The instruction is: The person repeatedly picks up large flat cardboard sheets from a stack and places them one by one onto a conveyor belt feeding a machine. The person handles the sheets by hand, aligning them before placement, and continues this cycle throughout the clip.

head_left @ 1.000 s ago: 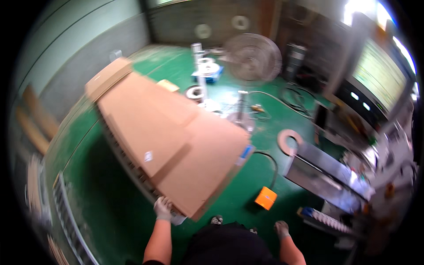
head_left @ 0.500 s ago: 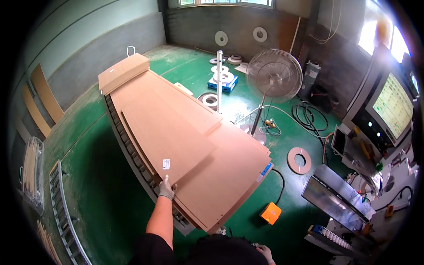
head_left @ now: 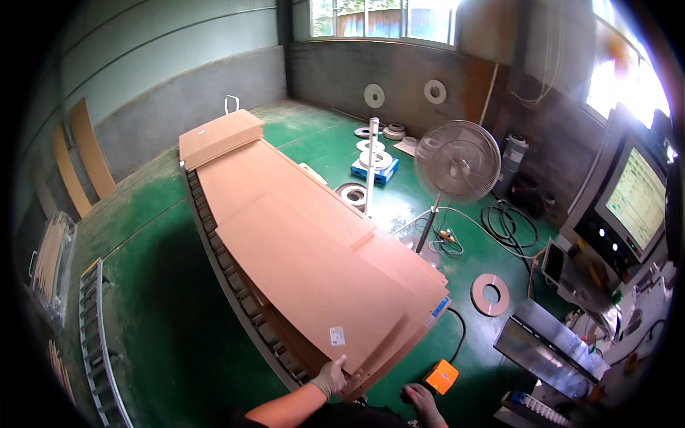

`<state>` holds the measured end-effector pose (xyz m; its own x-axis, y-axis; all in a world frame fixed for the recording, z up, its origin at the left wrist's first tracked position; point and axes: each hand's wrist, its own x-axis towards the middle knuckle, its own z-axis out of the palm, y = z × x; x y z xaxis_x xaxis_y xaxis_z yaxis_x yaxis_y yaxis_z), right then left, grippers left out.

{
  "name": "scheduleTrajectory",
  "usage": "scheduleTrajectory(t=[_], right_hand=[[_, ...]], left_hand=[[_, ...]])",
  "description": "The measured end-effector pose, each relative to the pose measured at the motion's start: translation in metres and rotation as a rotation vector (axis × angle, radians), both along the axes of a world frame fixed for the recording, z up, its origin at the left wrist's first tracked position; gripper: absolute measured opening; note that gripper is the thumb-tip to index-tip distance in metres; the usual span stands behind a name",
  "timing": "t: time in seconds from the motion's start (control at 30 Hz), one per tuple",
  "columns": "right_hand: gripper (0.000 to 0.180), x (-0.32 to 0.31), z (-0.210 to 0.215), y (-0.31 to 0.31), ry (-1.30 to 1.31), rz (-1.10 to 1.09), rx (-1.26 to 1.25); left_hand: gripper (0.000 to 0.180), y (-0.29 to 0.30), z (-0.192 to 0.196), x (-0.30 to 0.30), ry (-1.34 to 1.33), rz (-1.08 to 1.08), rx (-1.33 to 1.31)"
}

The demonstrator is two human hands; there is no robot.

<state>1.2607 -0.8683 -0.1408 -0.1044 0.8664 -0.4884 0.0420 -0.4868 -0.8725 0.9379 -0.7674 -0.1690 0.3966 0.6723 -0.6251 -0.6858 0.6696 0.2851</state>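
Note:
A long brown board [head_left: 300, 285] with a white label [head_left: 337, 336] lies at a slant on a stack of similar boards [head_left: 424, 274]. My gloved left hand [head_left: 330, 378] grips its near corner, thumb on top and the other fingers below the edge. Its near part rises a little off the boards beneath. My right hand [head_left: 422, 401] hangs near the lower edge, right of the stack and apart from the board. Motion smears its fingers.
The stack rests on a roller conveyor [head_left: 242, 299], with shorter boards [head_left: 221, 135] at its far end. To the right are a standing fan [head_left: 458, 162], an orange box [head_left: 442, 376], a tape roll [head_left: 490, 294] and a machine with a screen [head_left: 635, 192]. Metal rails [head_left: 100, 342] stand left.
My left hand has pulled the labelled board nearer and to the right along the stack. My right hand has come up farther into view. The head view has shifted.

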Motion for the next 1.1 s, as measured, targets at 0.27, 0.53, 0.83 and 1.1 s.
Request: scheduleTrajectory(t=[0.27,0.53,0.83,1.1], right_hand=[[0.055,-0.064,0.015,0.037,0.419,0.051,-0.006],[0.039,0.014,0.059,0.015,0.271,-0.372,-0.009],[0.041,0.154,0.076,-0.087,-0.032,-0.881,0.092],[0.037,0.228,0.072,-0.155,0.007,-1.153,0.133]], left_hand=[[0.061,-0.059,0.064,0.020,-0.203,-0.288,-0.010],[0.056,0.044,0.059,-0.060,0.163,0.191,0.139],[0.059,0.140,-0.011,-0.154,0.359,0.416,0.110],[0.065,0.154,-0.091,-0.146,-0.800,-0.462,0.215]])
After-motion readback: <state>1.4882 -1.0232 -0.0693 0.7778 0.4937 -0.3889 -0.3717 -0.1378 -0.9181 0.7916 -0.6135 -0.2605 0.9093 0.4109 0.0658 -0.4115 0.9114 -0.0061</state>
